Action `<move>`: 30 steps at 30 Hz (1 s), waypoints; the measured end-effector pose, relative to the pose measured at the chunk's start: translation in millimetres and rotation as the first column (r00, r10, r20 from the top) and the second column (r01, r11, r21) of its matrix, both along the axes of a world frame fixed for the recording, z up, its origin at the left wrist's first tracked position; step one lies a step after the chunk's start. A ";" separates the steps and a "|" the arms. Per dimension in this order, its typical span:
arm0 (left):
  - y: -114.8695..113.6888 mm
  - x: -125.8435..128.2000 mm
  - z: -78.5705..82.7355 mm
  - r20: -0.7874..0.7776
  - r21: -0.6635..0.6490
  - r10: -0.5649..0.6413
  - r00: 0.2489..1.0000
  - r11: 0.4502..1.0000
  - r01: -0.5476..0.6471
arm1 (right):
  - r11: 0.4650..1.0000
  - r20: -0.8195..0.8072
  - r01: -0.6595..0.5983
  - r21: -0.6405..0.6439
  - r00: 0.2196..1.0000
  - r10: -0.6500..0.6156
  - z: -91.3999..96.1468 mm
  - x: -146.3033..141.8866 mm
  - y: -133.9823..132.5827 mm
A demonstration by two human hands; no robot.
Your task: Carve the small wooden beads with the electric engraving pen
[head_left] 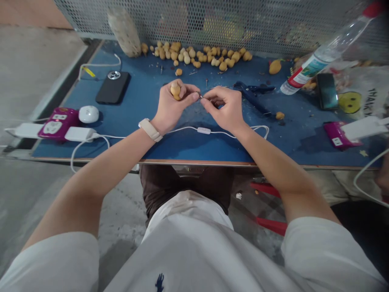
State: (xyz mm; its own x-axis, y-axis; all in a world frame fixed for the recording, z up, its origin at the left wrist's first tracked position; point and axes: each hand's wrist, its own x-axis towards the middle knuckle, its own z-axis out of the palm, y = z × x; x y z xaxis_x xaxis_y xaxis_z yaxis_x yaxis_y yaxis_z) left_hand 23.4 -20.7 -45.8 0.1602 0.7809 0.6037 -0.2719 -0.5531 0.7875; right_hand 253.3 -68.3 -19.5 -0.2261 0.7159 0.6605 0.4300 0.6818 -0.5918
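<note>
My left hand (175, 103) is closed around a small tan wooden ball (175, 90), held above the blue table top (194, 138). My right hand (223, 107) is pinched shut on a thin metal pin (201, 96), whose tip sits between the two hands, close to my left thumb. A pale band is on my left wrist (150, 129). A heap of several tan balls (197, 54) lies at the back of the table, beyond both hands.
A black phone (113, 86), a magenta power strip (57, 123) with white chargers and a white cable (203, 130) lie left and front. Blue pliers (253, 94), a plastic bottle (322, 54), another phone (326, 91) and a second magenta strip (338, 134) are right. Mesh screen (243, 20) behind.
</note>
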 end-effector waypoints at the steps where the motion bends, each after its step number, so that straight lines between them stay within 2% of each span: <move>1: 1.0 -0.2 -0.4 0.007 -0.014 -0.005 1.000 1.000 0.005 | 1.000 0.003 0.001 -0.004 1.000 -0.001 0.4 0.2 -0.1; 4: 3.3 -1.4 -1.2 0.017 -0.061 -0.027 1.000 0.998 0.028 | 1.000 0.008 0.002 -0.026 1.000 -0.002 1.9 1.0 -0.5; 8: 1.4 -2.5 1.1 0.003 -0.051 -0.052 0.999 0.997 0.052 | 0.999 0.016 0.000 -0.033 1.000 0.000 3.2 1.1 -1.1; 16: -12.0 1.9 11.9 -0.017 -0.111 -0.019 1.000 0.994 0.017 | 0.998 0.067 0.066 -0.019 0.996 -0.065 1.9 -1.0 -2.4; 22: -13.5 2.1 12.8 0.007 -0.093 -0.050 0.999 0.994 0.050 | 0.997 0.071 0.075 -0.007 0.995 -0.074 1.9 -0.7 -2.5; 26: -10.1 2.3 10.6 -0.011 -0.121 -0.005 1.000 0.993 0.003 | 0.998 0.047 0.057 -0.005 0.997 -0.057 2.9 -1.0 -2.8; 30: -8.8 3.7 9.6 -0.012 -0.093 0.033 0.999 0.995 -0.034 | 0.999 0.022 0.053 0.002 0.998 -0.053 4.5 -3.2 -3.5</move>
